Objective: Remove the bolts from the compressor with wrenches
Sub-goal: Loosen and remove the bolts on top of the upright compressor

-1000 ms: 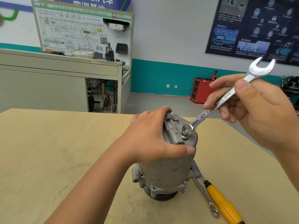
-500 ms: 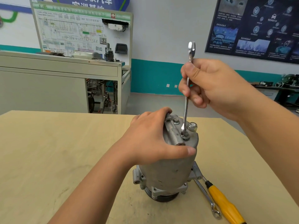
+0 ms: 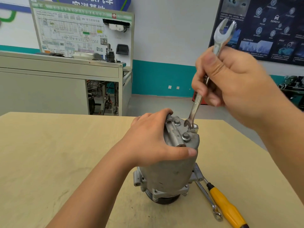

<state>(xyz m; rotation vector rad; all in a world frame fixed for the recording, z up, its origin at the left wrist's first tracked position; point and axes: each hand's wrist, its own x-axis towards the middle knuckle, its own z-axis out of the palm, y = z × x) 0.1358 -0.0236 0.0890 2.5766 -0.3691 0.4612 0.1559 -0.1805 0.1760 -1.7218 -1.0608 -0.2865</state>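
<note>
Fingers (image 3: 199,87) of the right hand (image 3: 238,89) curl round the wrench (image 3: 194,111); left hand (image 3: 148,140) grips the compressor (image 3: 171,171); board (image 3: 82,30) reads "HV".

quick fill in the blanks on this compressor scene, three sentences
The left hand grips the compressor near its ____.
The right hand holds a ____ over the bolts.
The screwdriver on the table has a ____ handle.
Missing: top; wrench; yellow.
</note>
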